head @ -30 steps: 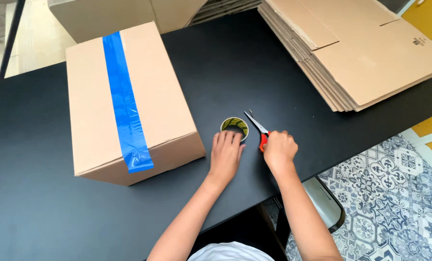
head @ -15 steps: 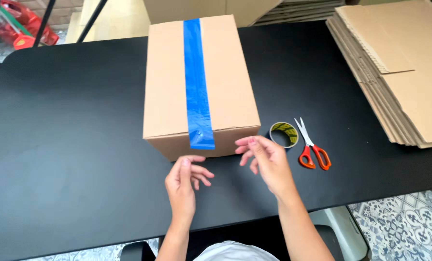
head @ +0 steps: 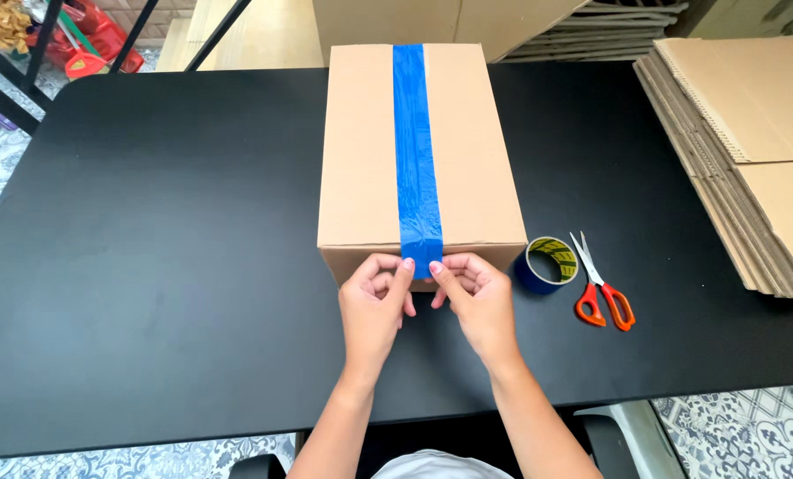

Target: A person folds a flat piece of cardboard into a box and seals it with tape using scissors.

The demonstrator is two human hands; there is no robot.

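both hands have come off the roll and scissors side and closed on the near face of the cardboard box [head: 423, 151]; box now sits square to the person, mid surface [head: 148, 266]; left hand [head: 374, 306] and right hand [head: 476, 302] press the end of the blue tape strip [head: 414, 160] down over the front edge, fingers curled, thumbs flat on the tape, pinching nothing; looks like the seal is being finished; blue tape roll [head: 547, 264] and orange scissors [head: 602, 288] lie just right of the box, untouched; flat cardboard stack [head: 742, 151] far right
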